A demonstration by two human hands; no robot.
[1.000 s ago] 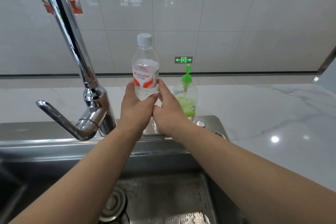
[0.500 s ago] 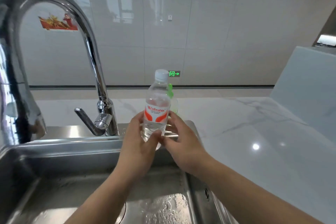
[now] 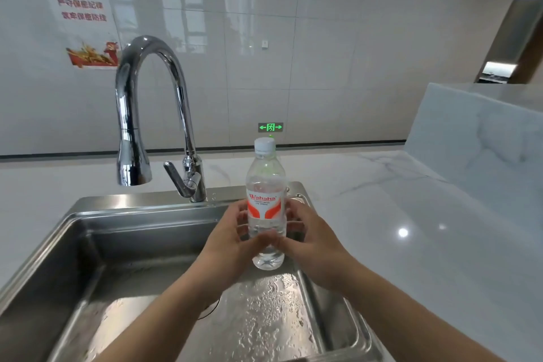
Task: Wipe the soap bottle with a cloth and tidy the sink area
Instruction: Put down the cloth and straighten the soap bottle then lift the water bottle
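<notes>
A clear plastic water bottle (image 3: 266,182) with a white cap and a red-and-white label is held upright over the back right corner of the steel sink (image 3: 123,247). My left hand (image 3: 232,241) grips its lower part from the left. My right hand (image 3: 311,241) grips it from the right, fingers wrapped behind. The green soap bottle is hidden behind the water bottle; only a green speck (image 3: 270,136) shows above the cap. No cloth is in view.
A tall chrome gooseneck tap (image 3: 155,114) with a lever stands behind the sink on the left. Water drops lie on the sink floor (image 3: 264,311). White marble counter (image 3: 411,229) runs to the right, ending at a raised marble ledge (image 3: 484,138). Tiled wall behind.
My view has pulled back and up, so the whole tap and more of the sink show. Both hands have brought the water bottle toward me, away from the soap bottle, over the basin.
</notes>
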